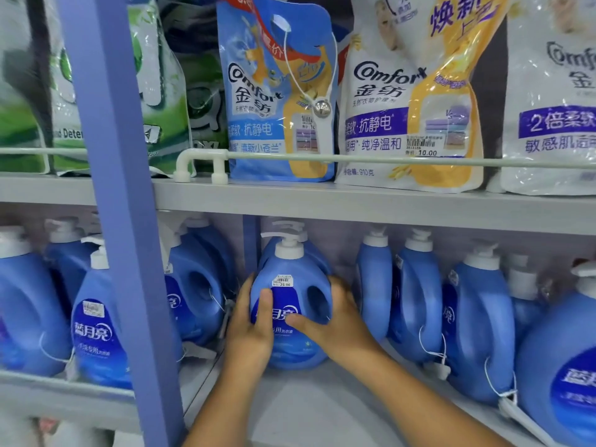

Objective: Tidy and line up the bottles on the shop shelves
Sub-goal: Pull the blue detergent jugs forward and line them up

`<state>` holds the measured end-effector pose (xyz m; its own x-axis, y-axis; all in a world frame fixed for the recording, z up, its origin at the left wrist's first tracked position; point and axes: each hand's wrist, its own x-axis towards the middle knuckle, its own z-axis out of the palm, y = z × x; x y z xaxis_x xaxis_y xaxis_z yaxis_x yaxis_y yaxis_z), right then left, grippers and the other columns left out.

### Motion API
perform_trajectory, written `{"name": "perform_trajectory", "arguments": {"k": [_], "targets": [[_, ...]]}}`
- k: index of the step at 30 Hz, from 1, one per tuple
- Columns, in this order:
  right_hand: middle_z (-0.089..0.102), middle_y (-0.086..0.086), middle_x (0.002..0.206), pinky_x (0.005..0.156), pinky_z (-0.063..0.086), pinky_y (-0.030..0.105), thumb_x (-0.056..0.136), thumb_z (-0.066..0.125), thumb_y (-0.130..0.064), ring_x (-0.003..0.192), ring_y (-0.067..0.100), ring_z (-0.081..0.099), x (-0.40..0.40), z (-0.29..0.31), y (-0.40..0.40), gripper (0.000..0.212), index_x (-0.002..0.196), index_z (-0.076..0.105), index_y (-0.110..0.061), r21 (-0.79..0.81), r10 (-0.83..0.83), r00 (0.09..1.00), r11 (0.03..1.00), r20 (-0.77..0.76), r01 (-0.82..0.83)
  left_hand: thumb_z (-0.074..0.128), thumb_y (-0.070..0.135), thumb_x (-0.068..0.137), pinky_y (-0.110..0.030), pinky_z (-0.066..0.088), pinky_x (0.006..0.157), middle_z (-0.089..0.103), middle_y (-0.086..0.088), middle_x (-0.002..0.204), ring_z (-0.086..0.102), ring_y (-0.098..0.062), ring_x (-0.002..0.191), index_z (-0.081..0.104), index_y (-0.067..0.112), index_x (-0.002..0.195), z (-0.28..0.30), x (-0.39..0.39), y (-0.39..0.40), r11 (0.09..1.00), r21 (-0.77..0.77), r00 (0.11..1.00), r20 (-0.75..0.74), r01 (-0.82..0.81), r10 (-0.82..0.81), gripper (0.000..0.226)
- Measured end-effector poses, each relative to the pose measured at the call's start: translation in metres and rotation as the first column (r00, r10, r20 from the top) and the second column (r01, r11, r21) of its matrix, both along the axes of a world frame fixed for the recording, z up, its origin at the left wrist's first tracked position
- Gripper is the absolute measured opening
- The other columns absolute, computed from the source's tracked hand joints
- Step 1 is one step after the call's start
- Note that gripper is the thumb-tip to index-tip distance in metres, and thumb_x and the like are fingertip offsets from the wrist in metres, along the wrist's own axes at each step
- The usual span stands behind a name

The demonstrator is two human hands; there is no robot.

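**A:** Shop shelving fills the view: pouches on the upper shelf behind a rail, blue bottles on the lower shelf. What worries you, starting at the left?

**B:** Past the post, the left bottles sit uneven. The handled one stands just beside the left hand; I'd judge a sideways shove could knock it.

**A:** And the bottle being moved?

**B:** The middle bottle stands upright on the lower shelf, set back from the front edge, label forward. Its pump is close under the upper shelf, so lifting may catch it. Sliding looks safer.

**A:** How are the hands placed?

**B:** Left hand wraps the bottle's left flank, thumb lying across the label. Right hand clasps the right flank by the handle hole, thumb on the front. Both forearms reach up from below and converge on it.

**A:** Further right?

**B:** The right bottles carry security tags on cords. The right forearm passes near them and might snag one, tipping a bottle.
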<state>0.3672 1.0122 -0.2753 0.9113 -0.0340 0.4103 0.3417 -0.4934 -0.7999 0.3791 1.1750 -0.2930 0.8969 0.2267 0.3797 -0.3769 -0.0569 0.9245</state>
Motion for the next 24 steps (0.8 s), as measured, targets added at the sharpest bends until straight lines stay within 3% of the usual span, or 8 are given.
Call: {"name": "perform_trajectory", "arguments": {"k": [2,5,8,11,15,24], "targets": [[0.047,-0.019,0.145,0.108,0.047,0.029,0.064,0.085,-0.066,0.135,0.000,0.047,0.005,0.000,0.000,0.102,0.148,0.034,-0.039,0.051,0.068,0.998,0.996,0.015,-0.069,0.057,0.072,0.081,-0.013,0.053,0.087,0.067,0.031,0.120,0.064,0.008,0.110,0.054,0.060,0.126,-0.003,0.000,0.006,1.000,0.017,1.000,0.017,0.013,-0.013,0.047],[0.057,-0.019,0.140,0.104,0.053,0.036,0.064,0.093,-0.053,0.130,0.002,0.056,0.009,0.000,-0.001,0.098,0.145,0.038,-0.043,0.176,0.137,0.991,0.975,-0.002,-0.134,0.059,0.073,0.074,-0.032,0.058,0.094,0.070,0.017,0.124,0.068,-0.003,0.112,0.057,0.045,0.133,-0.007,0.001,0.010,1.000,0.000,1.000,-0.002,0.028,-0.028,0.066],[0.057,-0.014,0.141,0.106,0.052,0.039,0.061,0.095,-0.052,0.130,0.006,0.057,0.011,-0.002,0.006,0.100,0.144,0.041,-0.039,0.179,0.128,0.992,0.975,0.014,-0.128,0.061,0.066,0.082,-0.019,0.057,0.081,0.073,0.022,0.112,0.070,0.003,0.101,0.060,0.056,0.116,-0.008,0.005,0.010,1.000,0.017,1.000,0.013,0.015,-0.015,0.035],[0.062,-0.015,0.136,0.103,0.054,0.036,0.063,0.094,-0.048,0.125,0.003,0.060,0.012,-0.004,0.009,0.092,0.141,0.046,-0.037,0.179,0.125,0.992,0.976,0.021,-0.127,0.058,0.049,0.101,-0.011,0.054,0.067,0.076,0.013,0.104,0.073,-0.003,0.092,0.063,0.046,0.111,-0.003,0.014,0.013,0.999,-0.040,0.998,-0.061,0.018,-0.021,0.012],[0.067,-0.015,0.128,0.095,0.059,0.031,0.067,0.096,-0.036,0.117,0.000,0.064,0.011,-0.008,0.013,0.080,0.135,0.053,-0.036,0.232,0.095,0.995,0.968,0.020,-0.097,0.050,0.050,0.104,-0.015,0.054,0.061,0.076,0.003,0.106,0.074,-0.006,0.083,0.063,0.027,0.123,0.002,0.019,0.013,0.993,-0.107,0.986,-0.155,0.040,-0.056,0.032],[0.060,-0.009,0.136,0.104,0.053,0.038,0.069,0.093,-0.045,0.126,0.006,0.058,0.006,-0.009,0.026,0.087,0.141,0.047,-0.027,0.196,0.061,0.998,0.978,0.032,-0.066,0.055,0.053,0.101,-0.009,0.051,0.053,0.077,0.005,0.104,0.073,0.002,0.075,0.067,0.027,0.120,0.003,0.012,0.014,0.984,-0.181,0.988,-0.152,-0.001,-0.027,0.034]]}}
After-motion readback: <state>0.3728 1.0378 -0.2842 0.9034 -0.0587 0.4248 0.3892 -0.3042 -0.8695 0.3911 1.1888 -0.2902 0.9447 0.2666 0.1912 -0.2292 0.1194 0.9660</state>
